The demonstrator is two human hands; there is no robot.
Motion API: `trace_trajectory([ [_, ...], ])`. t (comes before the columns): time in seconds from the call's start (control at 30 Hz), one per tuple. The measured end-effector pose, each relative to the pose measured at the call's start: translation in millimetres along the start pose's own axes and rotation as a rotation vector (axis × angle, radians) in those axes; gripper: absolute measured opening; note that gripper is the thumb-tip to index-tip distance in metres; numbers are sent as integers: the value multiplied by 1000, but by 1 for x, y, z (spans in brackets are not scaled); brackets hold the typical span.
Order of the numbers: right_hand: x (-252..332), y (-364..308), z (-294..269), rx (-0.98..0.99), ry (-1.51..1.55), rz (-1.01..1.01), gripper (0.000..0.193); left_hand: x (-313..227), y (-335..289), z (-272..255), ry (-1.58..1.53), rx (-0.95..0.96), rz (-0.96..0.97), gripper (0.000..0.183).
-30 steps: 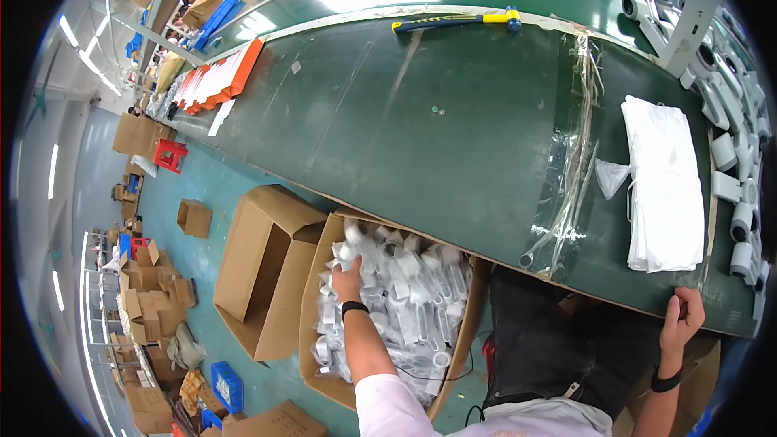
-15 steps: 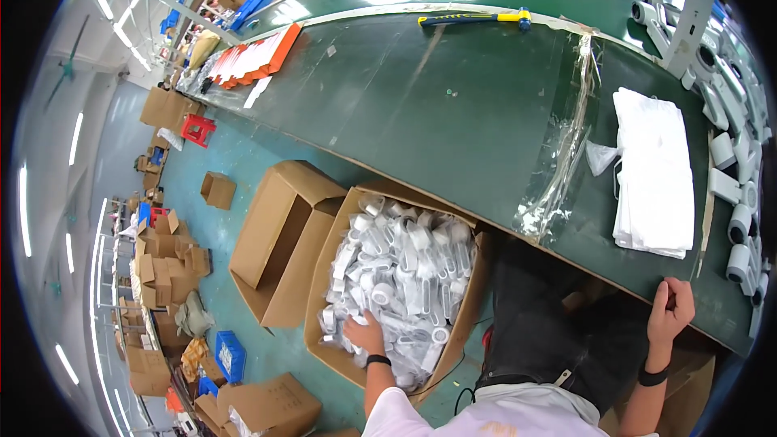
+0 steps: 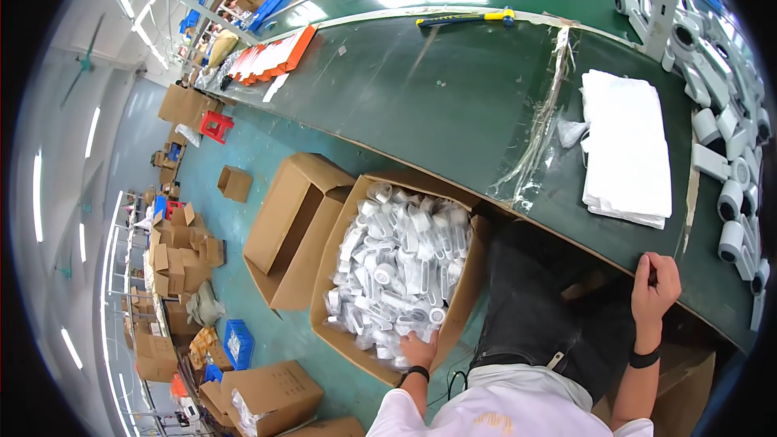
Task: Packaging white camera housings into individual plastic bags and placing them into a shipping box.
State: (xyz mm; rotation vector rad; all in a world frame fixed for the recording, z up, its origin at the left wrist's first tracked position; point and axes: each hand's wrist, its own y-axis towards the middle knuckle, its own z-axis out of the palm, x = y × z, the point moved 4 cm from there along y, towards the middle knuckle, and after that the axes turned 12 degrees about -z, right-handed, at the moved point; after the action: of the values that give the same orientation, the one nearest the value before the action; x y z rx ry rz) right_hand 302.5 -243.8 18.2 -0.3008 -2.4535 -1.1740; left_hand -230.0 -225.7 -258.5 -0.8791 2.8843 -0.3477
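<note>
My left hand (image 3: 418,350) reaches into an open cardboard box (image 3: 324,307) on the floor, near the side closest to me. Its fingers are apart and touch a heap of white plastic parts (image 3: 388,263), each wrapped in a clear bag. No part is visibly gripped. My right hand (image 3: 655,282) rests closed at the table's front edge, with nothing visible in it. Just beyond it lies a flat stack of white bags (image 3: 627,154) on the green table (image 3: 388,105).
An empty-looking open carton (image 3: 283,235) stands left of the filled box. A yellow-and-blue hammer (image 3: 465,19) lies at the table's far edge. Several white-and-grey cylindrical housings (image 3: 720,137) are piled at right. Orange-and-white pieces (image 3: 271,57) lie at the far left of the table.
My left hand has moved right and nearer to me across the bagged parts. The right hand stays closed at the table edge. The whole view has shifted slightly.
</note>
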Motion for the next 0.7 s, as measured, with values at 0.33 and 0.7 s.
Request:
trace_trajectory([
  [0.33, 5, 3, -3, -32, 11, -17, 7, -24, -1, 17, 101, 279, 324, 36],
  [0.7, 6, 5, -4, -23, 24, -5, 7, -37, -1, 16, 264, 323, 288, 28],
])
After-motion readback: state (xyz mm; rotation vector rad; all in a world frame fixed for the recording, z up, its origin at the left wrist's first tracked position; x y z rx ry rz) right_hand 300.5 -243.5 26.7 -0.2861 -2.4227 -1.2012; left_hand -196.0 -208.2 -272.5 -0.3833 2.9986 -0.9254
